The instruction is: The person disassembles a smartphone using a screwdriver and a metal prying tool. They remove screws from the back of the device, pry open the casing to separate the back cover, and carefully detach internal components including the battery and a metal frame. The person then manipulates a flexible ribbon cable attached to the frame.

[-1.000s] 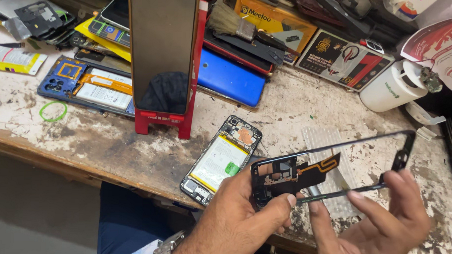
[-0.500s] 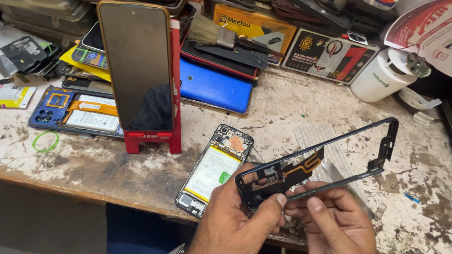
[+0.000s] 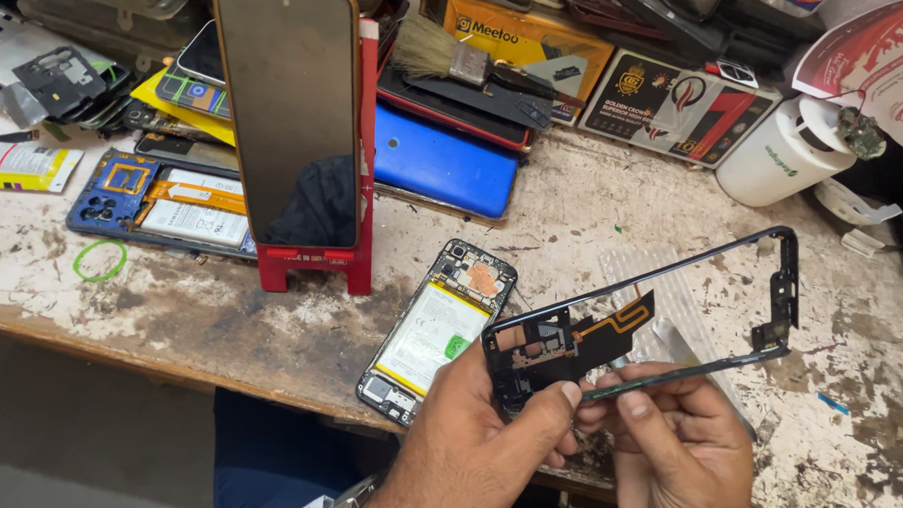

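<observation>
Both hands hold a black phone middle frame (image 3: 771,285) above the worn workbench. My left hand (image 3: 480,450) grips its lower end, where a dark plate with an orange flex cable (image 3: 609,323) sits. My right hand (image 3: 680,447) pinches the frame's near long edge with thumb and fingers. Just left of my hands, an opened phone (image 3: 434,329) lies on the bench, its white battery and circuit board exposed.
A phone with a dark screen (image 3: 286,108) stands in a red stand (image 3: 359,181). An opened blue phone (image 3: 158,204), a green rubber ring (image 3: 99,262), a blue phone back (image 3: 440,163), a brush (image 3: 448,59), boxes and a white jar (image 3: 780,155) crowd the back.
The view has shifted, so the bench items sit further right and lower. My right hand has closed in next to my left hand on the frame's near edge.
</observation>
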